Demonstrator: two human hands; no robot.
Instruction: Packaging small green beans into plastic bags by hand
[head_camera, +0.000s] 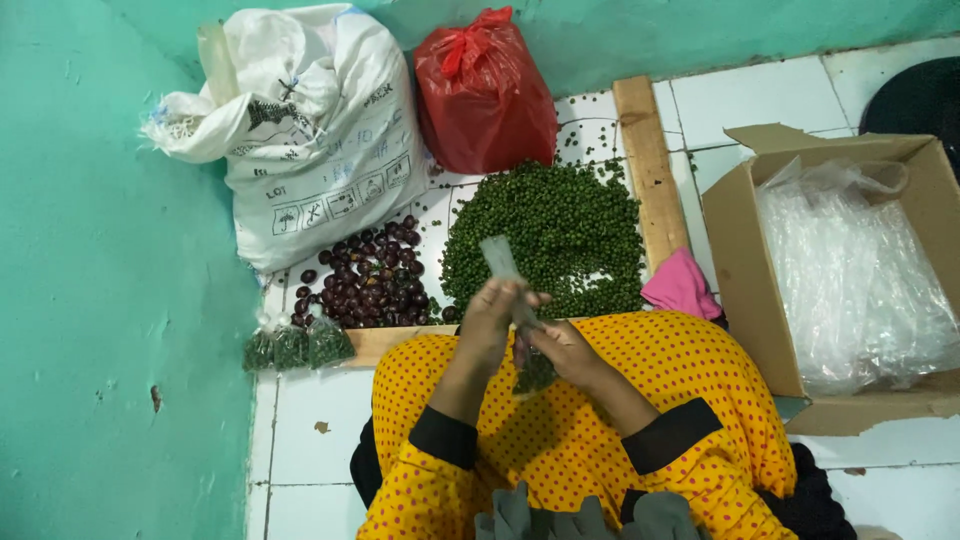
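Observation:
My left hand (490, 322) and my right hand (562, 350) together hold a small clear plastic packet (503, 262) above my lap. Its empty upper end sticks up past my fingers. Its lower end (536, 374) is filled with small green round fruits. Just beyond my hands, a big pile of the same green fruits (560, 230) lies on the white tiled floor. Left of it is a smaller pile of dark purple round fruits (372, 280). My sleeves are yellow with red dots and black cuffs.
A white sack (310, 130) and a tied red plastic bag (482, 92) lean on the green wall. Three filled small packets (296, 346) lie at the left by a wooden board (385, 345). A wooden plank (650, 170), pink cloth (680, 285) and cardboard box (738, 260) of clear bags (850, 270) are at right.

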